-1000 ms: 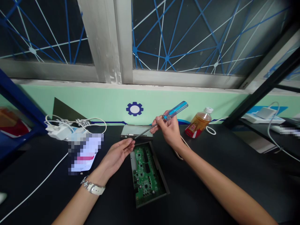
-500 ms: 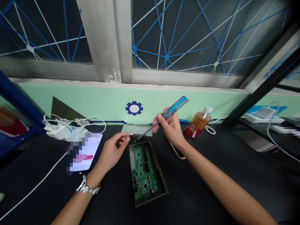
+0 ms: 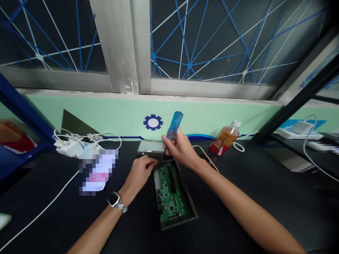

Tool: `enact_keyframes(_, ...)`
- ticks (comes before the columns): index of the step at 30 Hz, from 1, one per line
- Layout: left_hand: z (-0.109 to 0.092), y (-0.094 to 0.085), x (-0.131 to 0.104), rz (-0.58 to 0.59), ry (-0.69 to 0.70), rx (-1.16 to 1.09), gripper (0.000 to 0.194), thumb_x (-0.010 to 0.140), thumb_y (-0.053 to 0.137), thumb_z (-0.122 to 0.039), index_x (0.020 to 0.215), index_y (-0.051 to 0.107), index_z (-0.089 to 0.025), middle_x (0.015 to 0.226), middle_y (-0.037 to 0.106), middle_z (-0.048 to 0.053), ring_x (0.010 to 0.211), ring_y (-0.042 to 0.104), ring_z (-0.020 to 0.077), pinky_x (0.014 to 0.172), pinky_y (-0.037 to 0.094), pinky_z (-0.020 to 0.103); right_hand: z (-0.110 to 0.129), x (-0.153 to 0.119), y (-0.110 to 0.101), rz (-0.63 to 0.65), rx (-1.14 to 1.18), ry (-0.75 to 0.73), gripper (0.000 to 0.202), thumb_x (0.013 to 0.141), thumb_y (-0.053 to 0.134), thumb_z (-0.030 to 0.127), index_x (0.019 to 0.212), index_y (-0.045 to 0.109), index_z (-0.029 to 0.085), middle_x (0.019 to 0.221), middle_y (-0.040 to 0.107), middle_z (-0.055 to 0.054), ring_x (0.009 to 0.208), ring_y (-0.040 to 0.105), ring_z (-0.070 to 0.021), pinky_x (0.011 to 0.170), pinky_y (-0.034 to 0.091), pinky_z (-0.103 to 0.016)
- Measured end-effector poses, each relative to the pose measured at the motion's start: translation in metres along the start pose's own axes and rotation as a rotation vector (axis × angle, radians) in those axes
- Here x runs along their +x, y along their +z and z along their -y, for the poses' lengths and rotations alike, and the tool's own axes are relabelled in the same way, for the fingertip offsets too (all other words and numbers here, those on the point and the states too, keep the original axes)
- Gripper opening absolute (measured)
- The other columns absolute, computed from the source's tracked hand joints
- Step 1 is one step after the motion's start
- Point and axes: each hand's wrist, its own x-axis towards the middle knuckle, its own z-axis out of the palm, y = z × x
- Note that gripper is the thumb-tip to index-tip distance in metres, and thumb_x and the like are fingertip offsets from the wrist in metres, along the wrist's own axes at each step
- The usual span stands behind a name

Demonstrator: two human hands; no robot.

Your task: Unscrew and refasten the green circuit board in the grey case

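A screwdriver (image 3: pixel 174 125) with a clear blue handle is held in my right hand (image 3: pixel 178 144), its shaft slanting down to the far edge of an open metal case (image 3: pixel 192 203). Inside the case lies a green circuit board (image 3: pixel 169 197). At the case's far left corner, my left hand (image 3: pixel 143 171) has thumb and fingertips pinched together close to the screwdriver's tip. Whatever sits between those fingertips is too small to make out. Just behind the case is a flat grey metal panel (image 3: pixel 150 145), partly covered by my right hand.
On the left lie a phone (image 3: pixel 99 173) with a lit, blurred screen and a white power strip with cables (image 3: pixel 70 146). A drink bottle (image 3: pixel 224 139) stands at the right by the wall. Black shelf posts (image 3: pixel 288 95) rise on the right side.
My left hand has moved right to the case's far corner. The screwdriver has swung more upright, its tip now at the case edge. The case sits slightly further right.
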Motion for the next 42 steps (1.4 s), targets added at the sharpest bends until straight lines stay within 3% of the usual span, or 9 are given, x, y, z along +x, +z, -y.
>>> enact_keyframes(12,0.003,-0.002,0.001,0.038,-0.021,-0.072,0.016,0.088,0.061,-0.024,0.092,0.076,-0.02,0.087,0.073,0.006,0.076,0.066,0.0192,0.071,0.049,0.029,0.002,0.002,0.005,0.058,-0.036,-0.026,0.033,0.093,0.055,0.033,0.122,0.043,0.021,0.066,0.06,0.002,0.048,0.055,-0.0132,0.046,0.041,-0.027)
enact_keyframes(20,0.006,-0.008,0.002,0.1,-0.016,-0.136,0.019,0.09,0.058,-0.024,0.098,0.075,-0.02,0.092,0.074,0.006,0.08,0.068,0.0184,0.074,0.051,0.028,0.008,0.004,0.004,0.145,-0.072,-0.042,0.027,0.094,0.053,0.035,0.117,0.046,0.023,0.066,0.06,0.002,0.05,0.054,-0.0138,0.048,0.042,-0.029)
enact_keyframes(26,-0.01,-0.005,0.004,0.006,0.039,-0.178,0.022,0.087,0.064,-0.029,0.107,0.071,-0.022,0.105,0.073,0.007,0.089,0.067,0.02,0.081,0.052,0.03,0.009,0.004,0.005,0.179,-0.081,-0.034,0.022,0.095,0.053,0.036,0.111,0.046,0.022,0.063,0.059,0.003,0.05,0.053,-0.0125,0.049,0.04,-0.028)
enact_keyframes(33,-0.014,0.008,0.009,-0.119,-0.067,-0.291,0.017,0.081,0.073,-0.036,0.085,0.072,-0.02,0.084,0.075,0.004,0.077,0.068,0.0198,0.076,0.053,0.031,0.003,0.005,0.009,0.14,-0.101,-0.016,0.021,0.094,0.054,0.041,0.1,0.052,0.022,0.06,0.058,0.003,0.051,0.056,-0.0126,0.05,0.041,-0.027)
enact_keyframes(36,-0.014,0.009,0.008,-0.112,-0.074,-0.324,0.017,0.083,0.07,-0.036,0.087,0.074,-0.02,0.087,0.077,0.005,0.081,0.07,0.0217,0.079,0.053,0.032,0.0,0.006,0.007,0.149,-0.081,0.038,0.024,0.092,0.057,0.043,0.097,0.056,0.02,0.059,0.059,0.003,0.053,0.06,-0.0134,0.052,0.045,-0.026)
enact_keyframes(39,-0.013,0.006,0.007,-0.066,-0.059,-0.365,0.021,0.087,0.066,-0.036,0.095,0.076,-0.02,0.096,0.077,0.006,0.089,0.07,0.0234,0.085,0.053,0.034,0.0,0.006,0.001,0.222,-0.011,0.07,0.026,0.088,0.063,0.04,0.101,0.06,0.018,0.065,0.063,0.001,0.057,0.062,-0.0131,0.053,0.049,-0.025)
enact_keyframes(42,-0.012,0.003,0.008,-0.021,-0.036,-0.376,0.023,0.09,0.062,-0.035,0.101,0.075,-0.02,0.101,0.077,0.006,0.094,0.07,0.0233,0.089,0.051,0.034,0.001,0.007,-0.008,0.335,0.104,0.061,0.026,0.088,0.063,0.035,0.107,0.064,0.017,0.084,0.069,-0.003,0.064,0.064,-0.0119,0.056,0.054,-0.025)
